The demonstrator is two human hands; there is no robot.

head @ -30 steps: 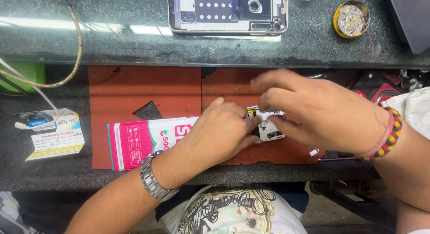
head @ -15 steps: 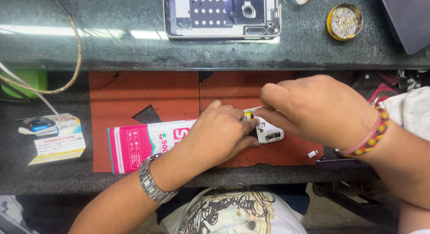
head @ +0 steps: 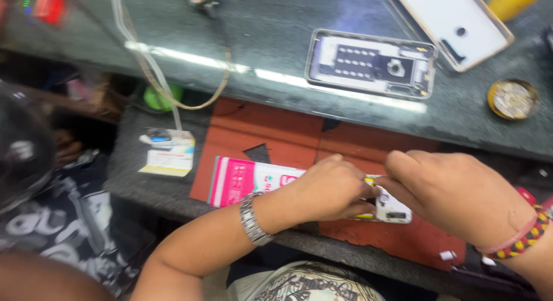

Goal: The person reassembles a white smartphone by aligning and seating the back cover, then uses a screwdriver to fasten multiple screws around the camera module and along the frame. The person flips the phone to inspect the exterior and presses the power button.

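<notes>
My left hand [head: 328, 189] and my right hand [head: 455, 194] meet over a small white phone part [head: 394, 210] with a yellow bit, on a worn red mat [head: 271, 131]. Both hands pinch it from either side; the fingers hide most of it. A steel watch sits on my left wrist. Beaded bands circle my right wrist. A pink and white packet [head: 242, 180] lies under my left hand.
On the dark stone counter [head: 276, 30] behind lie an opened phone frame [head: 371, 64], a white back cover [head: 452, 22] and a small round tin [head: 511, 99]. A card with a blue item [head: 168, 151] sits left of the mat. A looped cable [head: 173, 76] hangs nearby.
The view has swung left and tilted, so the hands and the opened phone now sit further right. Both hands stay closed on the small part.
</notes>
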